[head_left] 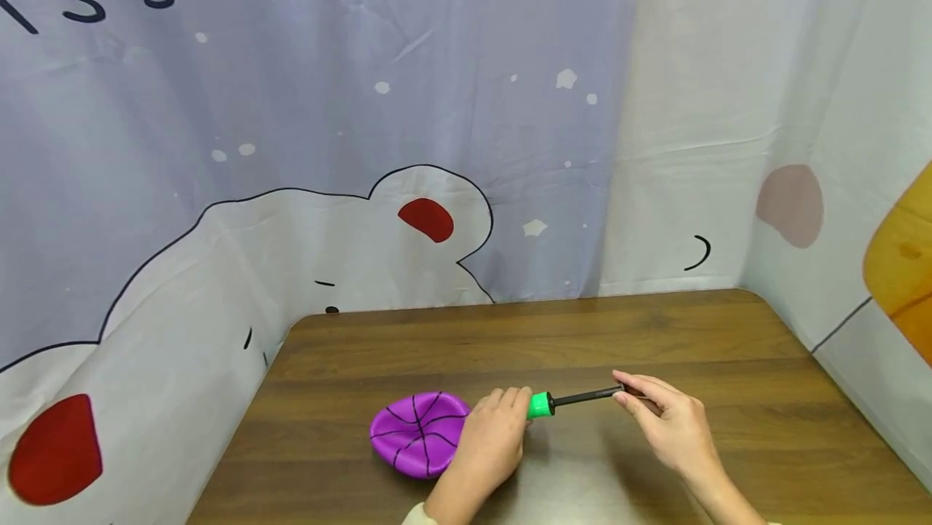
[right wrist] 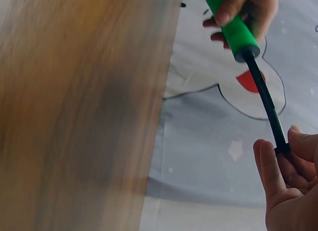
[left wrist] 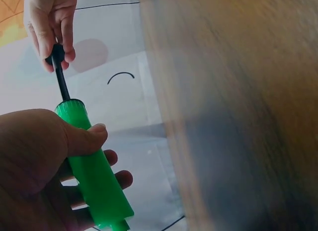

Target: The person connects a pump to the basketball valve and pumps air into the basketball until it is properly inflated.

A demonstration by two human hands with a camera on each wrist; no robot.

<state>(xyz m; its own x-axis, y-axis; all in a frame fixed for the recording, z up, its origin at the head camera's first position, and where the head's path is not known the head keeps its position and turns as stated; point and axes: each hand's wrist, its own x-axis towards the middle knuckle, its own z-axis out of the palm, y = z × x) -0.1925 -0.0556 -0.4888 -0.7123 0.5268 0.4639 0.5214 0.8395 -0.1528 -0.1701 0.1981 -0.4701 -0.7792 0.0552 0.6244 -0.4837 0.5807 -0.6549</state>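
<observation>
A green hand pump [head_left: 540,405] is held above the table, its black plunger rod [head_left: 586,396] drawn well out towards the right. My left hand [head_left: 491,436] grips the green barrel, with the thumb along one side and fingers round the other in the left wrist view. With thumb and fingers, my right hand [head_left: 680,432] pinches the black end of the rod; the right wrist view shows this black end [right wrist: 282,148] between them. A purple ball [head_left: 418,438] with black lines, dented and partly deflated, lies just left of my left hand, which hides its right edge.
The brown wooden table [head_left: 349,355] has its far edge against a hanging cloth [head_left: 510,145] printed with cartoon bears. More of this cloth runs along the left and right sides.
</observation>
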